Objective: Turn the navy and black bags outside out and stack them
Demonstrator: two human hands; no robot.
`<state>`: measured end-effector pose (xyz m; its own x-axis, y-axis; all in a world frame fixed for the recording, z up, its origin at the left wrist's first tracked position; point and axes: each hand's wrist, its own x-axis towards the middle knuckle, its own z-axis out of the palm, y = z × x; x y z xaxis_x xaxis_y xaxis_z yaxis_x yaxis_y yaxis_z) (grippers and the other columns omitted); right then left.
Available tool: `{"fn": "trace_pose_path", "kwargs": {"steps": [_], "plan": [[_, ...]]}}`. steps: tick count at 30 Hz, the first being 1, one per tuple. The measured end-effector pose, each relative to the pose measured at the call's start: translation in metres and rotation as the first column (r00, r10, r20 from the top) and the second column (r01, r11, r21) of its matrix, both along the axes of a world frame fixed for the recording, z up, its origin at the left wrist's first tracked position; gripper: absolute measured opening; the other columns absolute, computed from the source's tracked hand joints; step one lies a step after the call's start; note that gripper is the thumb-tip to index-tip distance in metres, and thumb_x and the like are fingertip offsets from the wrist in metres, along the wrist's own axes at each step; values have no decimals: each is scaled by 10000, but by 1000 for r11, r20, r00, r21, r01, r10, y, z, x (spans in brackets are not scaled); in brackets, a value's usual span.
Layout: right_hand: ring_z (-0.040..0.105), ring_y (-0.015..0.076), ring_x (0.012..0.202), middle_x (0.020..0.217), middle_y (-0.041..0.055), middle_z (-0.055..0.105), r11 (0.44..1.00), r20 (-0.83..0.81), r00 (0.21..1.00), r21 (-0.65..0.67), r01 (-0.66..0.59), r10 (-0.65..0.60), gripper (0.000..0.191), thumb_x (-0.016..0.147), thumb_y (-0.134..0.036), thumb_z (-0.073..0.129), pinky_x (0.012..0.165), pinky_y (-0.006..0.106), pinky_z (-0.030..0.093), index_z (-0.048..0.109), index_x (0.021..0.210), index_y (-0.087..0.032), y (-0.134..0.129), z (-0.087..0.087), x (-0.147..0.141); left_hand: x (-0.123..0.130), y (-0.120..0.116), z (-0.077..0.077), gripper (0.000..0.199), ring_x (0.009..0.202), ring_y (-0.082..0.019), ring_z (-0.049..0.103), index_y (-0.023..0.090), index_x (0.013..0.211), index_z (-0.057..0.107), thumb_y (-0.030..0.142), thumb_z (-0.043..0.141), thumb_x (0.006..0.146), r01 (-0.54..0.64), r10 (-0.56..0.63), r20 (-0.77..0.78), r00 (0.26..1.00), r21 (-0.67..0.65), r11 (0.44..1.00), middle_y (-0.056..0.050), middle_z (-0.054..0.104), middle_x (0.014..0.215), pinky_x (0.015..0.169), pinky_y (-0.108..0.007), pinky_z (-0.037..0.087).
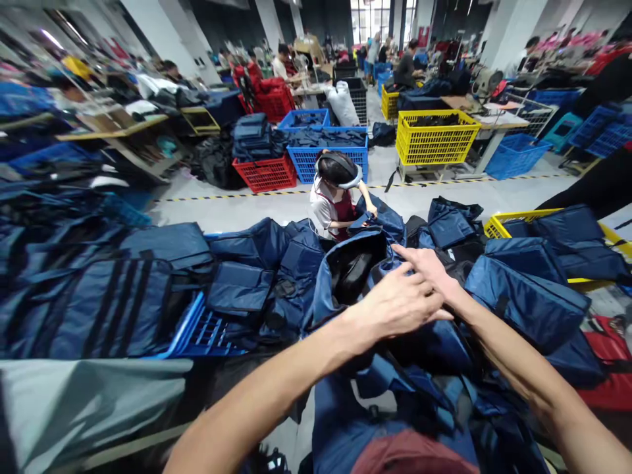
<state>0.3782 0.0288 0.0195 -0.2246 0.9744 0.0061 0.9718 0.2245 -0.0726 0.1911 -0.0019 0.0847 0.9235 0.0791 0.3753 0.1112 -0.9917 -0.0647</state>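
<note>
In front of me a dark blue fabric bag (323, 289) gapes open, its black lining showing. My left hand (402, 299) lies above the bag's near right side, fingers extended to the right and a little apart. Crossing just beyond it, my right hand (427, 266) points its fingers leftward toward the bag's opening. The two hands overlap and appear to touch, and some right fingertips are hidden behind the left hand. I see nothing held in either hand. More blue fabric and straps (409, 382) hang below my wrists.
Blue bags (247, 286) are heaped to the left over a blue crate (207, 332). More bags (533, 296) lie at right by a yellow crate (498, 227). A seated person (338, 191) handles blue fabric just ahead. Grey-green sheeting (93, 408) lies at lower left.
</note>
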Motion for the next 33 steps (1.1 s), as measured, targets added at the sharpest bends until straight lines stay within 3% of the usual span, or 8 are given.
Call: {"fn": "trace_pose_path", "kwargs": {"steps": [4, 10, 16, 20, 23, 27, 30, 33], "plan": [[784, 239, 1016, 1204, 104, 802, 999, 102, 994, -27, 31, -28, 536, 1113, -182, 424, 808, 291, 513, 488, 1630, -312, -12, 23, -25, -13, -25, -30, 408, 1084, -251, 717, 211, 1195, 743, 564, 559, 1106, -79, 80, -22, 997, 32, 996, -94, 780, 1110, 1041, -446, 506], [792, 257, 978, 1082, 134, 807, 995, 60, 997, -90, 48, -42, 314, 1141, -295, 467, 780, 301, 513, 657, 1372, -198, -23, 55, -62, -48, -35, -27, 394, 1444, -292, 591, 229, 1323, 701, 524, 531, 1125, -198, 184, 131, 974, 99, 975, -130, 703, 1457, 1299, -526, 367], [792, 308, 1094, 1141, 210, 799, 992, 101, 989, -54, 116, -110, 345, 1108, -172, 411, 867, 339, 548, 729, 1234, -128, -28, 56, -79, -61, -49, -35, 559, 1070, -246, 716, 167, 1322, 683, 639, 471, 1113, -245, 242, 96, 966, 21, 969, -53, 772, 896, 1282, -492, 406], [791, 330, 1103, 1126, 249, 799, 991, 95, 989, -50, 121, -116, 346, 1074, -144, 442, 886, 351, 557, 770, 1164, -82, -22, 59, -89, -65, -56, -33, 508, 798, -214, 685, 170, 1123, 758, 569, 445, 1145, -263, 263, 46, 964, 0, 965, -37, 696, 717, 976, -388, 548], [788, 355, 1111, 1157, 285, 789, 988, 109, 986, -76, 137, -129, 385, 1057, -132, 431, 887, 382, 565, 792, 1160, -49, -12, 61, -90, -77, -62, -36, 579, 707, -231, 709, 174, 822, 768, 503, 429, 1157, -418, 401, -165, 901, -87, 904, -93, 687, 654, 741, -359, 521], [763, 412, 1148, 1174, 319, 775, 982, 118, 985, -129, 137, -122, 395, 1023, -130, 454, 918, 455, 556, 804, 1168, -16, 4, 62, -88, -110, -61, -59, 502, 762, -320, 779, 151, 791, 798, 594, 704, 1010, -656, 449, -586, 674, -196, 728, -177, 767, 780, 693, -372, 531], [744, 416, 1168, 1183, 318, 770, 982, 97, 990, -147, 120, -107, 403, 999, -98, 453, 947, 483, 535, 810, 1175, -36, 14, 56, -92, -133, -53, -83, 507, 910, -370, 795, 148, 954, 806, 652, 816, 900, -763, 459, -695, 553, -201, 615, -191, 798, 924, 757, -393, 583], [721, 411, 1190, 1230, 336, 743, 976, 98, 985, -153, 153, -139, 394, 988, -75, 449, 959, 470, 519, 786, 1184, -17, 19, 35, -98, -147, -48, -108, 650, 1207, -370, 736, 173, 1362, 700, 580, 867, 883, -743, 565, -542, 622, -180, 645, -200, 778, 1245, 927, -409, 619]]}}
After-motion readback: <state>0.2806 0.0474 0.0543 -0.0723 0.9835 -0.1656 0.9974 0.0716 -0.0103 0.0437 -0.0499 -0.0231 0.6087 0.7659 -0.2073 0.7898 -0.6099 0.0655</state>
